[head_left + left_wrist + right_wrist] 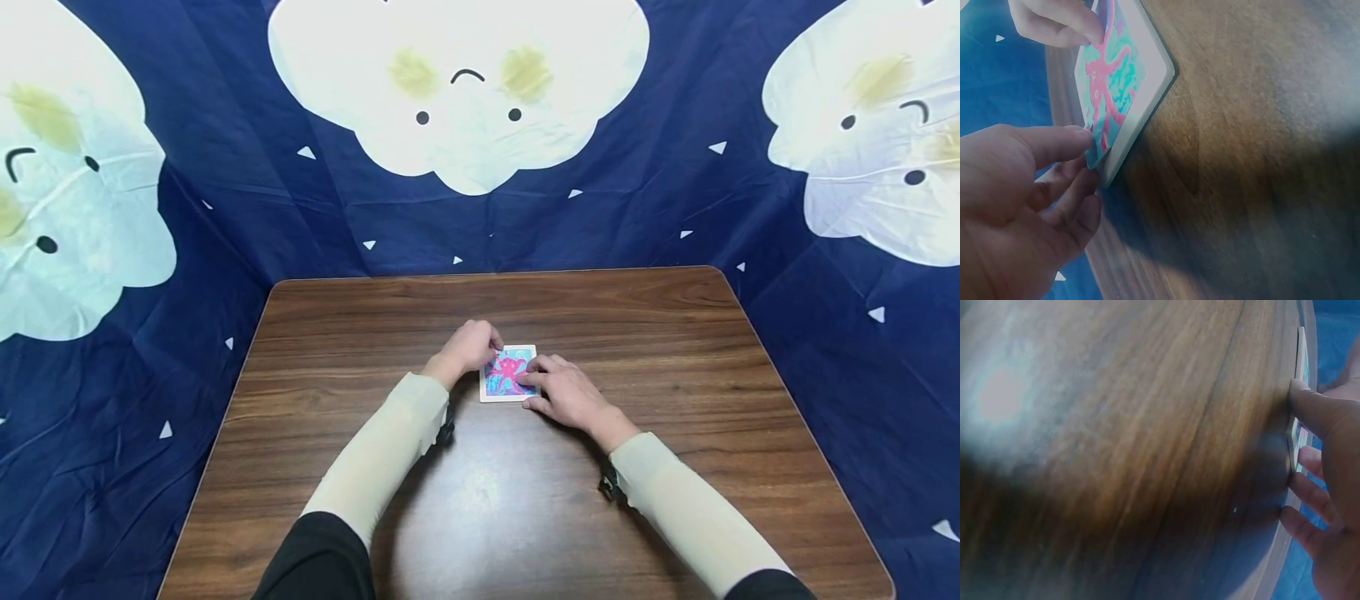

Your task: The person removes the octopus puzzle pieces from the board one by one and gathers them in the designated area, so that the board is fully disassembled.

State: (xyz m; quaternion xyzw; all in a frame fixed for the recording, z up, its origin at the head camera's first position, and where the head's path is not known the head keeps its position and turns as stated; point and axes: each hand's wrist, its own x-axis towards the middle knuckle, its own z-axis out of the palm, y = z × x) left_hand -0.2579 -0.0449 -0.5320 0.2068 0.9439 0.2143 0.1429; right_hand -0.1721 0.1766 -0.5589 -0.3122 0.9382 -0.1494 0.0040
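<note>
Set down between left and right edges of the wood-grain tabletop (337, 333), closer to far edge than near: a thin, square picture board (1150, 94), smooth white rim, rounded corners, pink octopus (507, 375) on turquoise. Pinched narrowly between thumb and fingers of left hand (470, 344), at board's far left corner: a small corner piece (1099, 147), partly covered by fingertips, outline hard to make out. Spread loosely over board's right edge, index finger on picture, thumb by near right corner: right hand (567, 392), hiding much of that edge. Visible in right wrist view only as an edge-on sliver: board, picture nearly lost. Cut off below head view: near edge of tabletop. Blurred grain in both wrist views, white glare in right. Around forearms, pale matte sleeves (390, 450), with small dark strap parts (446, 429) half tucked beneath. Beyond far edge, creased navy cloth (525, 233) printed with scalloped white clouds (468, 150), cropped by frame.
</note>
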